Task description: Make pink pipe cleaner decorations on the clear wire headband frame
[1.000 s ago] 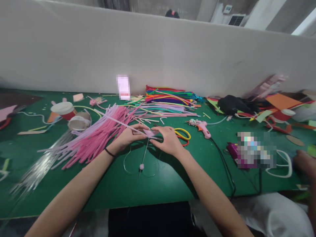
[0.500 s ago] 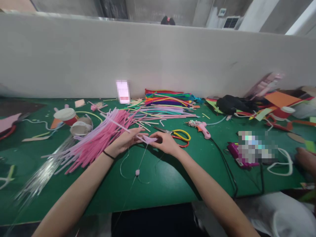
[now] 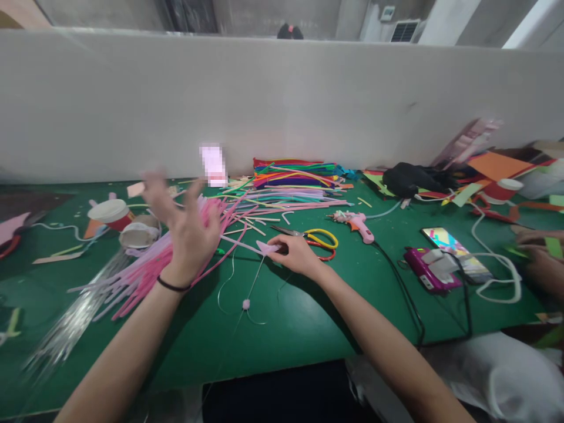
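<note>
My right hand pinches a lilac pipe cleaner whose end is bent into a small pointed shape. From it a thin thread or wire runs down to a small pale pink bead-like ball on the table. My left hand is raised over the pile of pink and lilac pipe cleaners, fingers spread and blurred, with nothing seen in it. Just beyond my right hand lie scissors with yellow and red handles.
A pink glue gun lies right of the scissors, its black cord trailing forward. Multicoloured pipe cleaners are stacked by the partition. Paper cups stand left; a phone and purple power block lie right, near another person's hand.
My left hand has let go of the lilac pipe cleaner and moved up and left, its fingers opening. My right hand keeps its pinch in nearly the same place.
</note>
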Demonstrator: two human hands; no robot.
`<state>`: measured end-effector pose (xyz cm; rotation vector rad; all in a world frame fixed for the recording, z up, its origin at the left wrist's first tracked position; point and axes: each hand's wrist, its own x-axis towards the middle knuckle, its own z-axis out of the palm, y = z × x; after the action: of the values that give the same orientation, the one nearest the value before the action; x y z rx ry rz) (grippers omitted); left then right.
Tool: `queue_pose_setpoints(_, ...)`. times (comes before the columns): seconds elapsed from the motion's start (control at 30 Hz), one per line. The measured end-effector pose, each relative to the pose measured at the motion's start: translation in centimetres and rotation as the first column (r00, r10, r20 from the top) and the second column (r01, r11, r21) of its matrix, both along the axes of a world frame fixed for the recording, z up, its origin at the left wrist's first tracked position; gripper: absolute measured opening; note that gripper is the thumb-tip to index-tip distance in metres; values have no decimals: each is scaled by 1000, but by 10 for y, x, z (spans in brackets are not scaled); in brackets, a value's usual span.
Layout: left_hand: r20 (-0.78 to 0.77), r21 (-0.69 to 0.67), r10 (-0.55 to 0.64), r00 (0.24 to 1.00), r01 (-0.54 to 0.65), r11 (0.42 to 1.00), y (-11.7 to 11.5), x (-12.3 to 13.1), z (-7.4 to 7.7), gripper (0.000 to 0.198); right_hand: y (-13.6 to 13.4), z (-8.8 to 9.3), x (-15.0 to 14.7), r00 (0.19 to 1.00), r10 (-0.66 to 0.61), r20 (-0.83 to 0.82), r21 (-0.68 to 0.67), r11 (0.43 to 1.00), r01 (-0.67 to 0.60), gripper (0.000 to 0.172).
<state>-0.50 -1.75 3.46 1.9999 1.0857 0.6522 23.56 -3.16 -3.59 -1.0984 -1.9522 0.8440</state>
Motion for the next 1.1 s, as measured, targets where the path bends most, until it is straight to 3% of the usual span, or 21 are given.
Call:
queue_pose_setpoints(0.07,-200,68,-108,974,124,990,2,13,10,52,0,1,0,1000,-3,4,16,1000,3,22)
queue_pose_setpoints(0.17,-443,94,-244,862,316,944,14,36,21,56,0,1,2,1000,1,-15,31,1000,0,24)
queue_pose_setpoints(0.27,-554,-56,-340,760,373,926,30,52,23,52,1,2,6,998,11,-65,28,1000,-9,27)
queue_pose_setpoints(0.37,-533,-168,-392,750,361,917,40,55,18,35,4,4,10,991,11,-136,-44,999,-17,29)
queue_pose_setpoints(0.43,-486,-182,-412,771,372,910,42,50,15,31,7,6,13,971,-4,-237,-187,981,-41,32)
queue_pose_setpoints(0.53,-427,-179,-389,816,345,921,41,40,15,34,13,8,20,907,-114,-405,-365,930,-46,40)
queue_pose_setpoints(0.63,-410,-176,-356,840,310,934,41,31,17,36,16,11,27,860,-238,-452,-415,909,33,43)
queue_pose_setpoints(0.8,-322,-259,-362,875,286,922,40,31,16,44,9,18,27,917,-63,-394,-398,911,-108,36)
queue_pose_setpoints(0.87,-301,-268,-371,879,295,917,38,36,16,47,5,20,23,924,-47,-380,-332,939,-89,31)
queue_pose_setpoints(1.0,-355,-48,-308,883,312,949,32,48,17,43,1,21,18,934,-97,-344,-235,972,15,24)
queue_pose_setpoints(1.1,-385,59,-233,893,276,959,29,56,18,39,1,22,18,930,-102,-352,-252,968,11,31)
